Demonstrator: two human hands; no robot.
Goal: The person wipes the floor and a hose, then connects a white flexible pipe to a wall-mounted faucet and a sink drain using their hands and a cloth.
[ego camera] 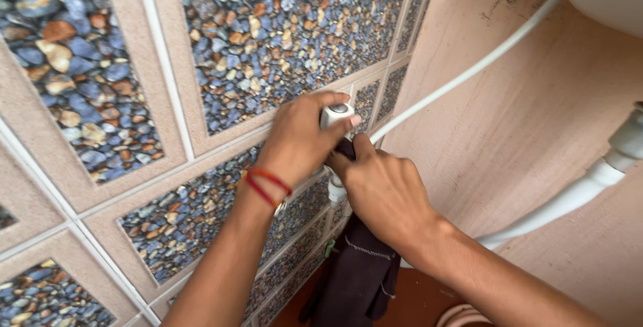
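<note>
Item: I am gripping the white tap (335, 114) with my closed left hand (301, 141); my right hand (382, 189) is pinching a dark cloth (355, 267) against it, beside the pebble-patterned wall tiles (281, 39).

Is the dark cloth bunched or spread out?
Bunched. The right hand presses the dark cloth against the white tap, and its free end hangs down in folds.

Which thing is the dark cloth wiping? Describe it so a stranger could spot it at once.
Start at the pebble-patterned tile wall and follow it to the corner. There the left hand grips a small white tap fitting, with the right hand pressing a dark cloth beneath. Unlike the white hose nearby, it is short and has a grey round cap.
</note>
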